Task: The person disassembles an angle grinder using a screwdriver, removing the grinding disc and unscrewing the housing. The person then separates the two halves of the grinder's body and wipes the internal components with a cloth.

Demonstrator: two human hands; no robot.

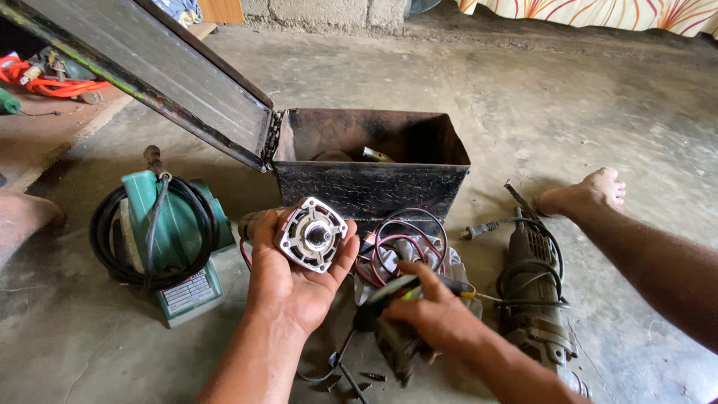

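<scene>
Up in my left hand (288, 280), just in front of the open metal box (370, 176), sits the motor end cap (311, 233), a silvery square casting with a shaft stub in the middle. My fingers are wrapped around its body from below, face turned toward me so I can see the bearing seat. My right hand (434, 314) is closed on a screwdriver (407, 288) with a dark and yellow-green handle, held low over the stator and its loops of red wire (400, 243) on the floor. A few loose screws (370, 378) lie by my wrists, kept within reach. To the right rests a grey power tool (535, 299) with its cord coiled on it; to the left, a green machine (168, 239) wrapped in black cable. My bare foot (587, 193) rests beyond the grey tool.
</scene>
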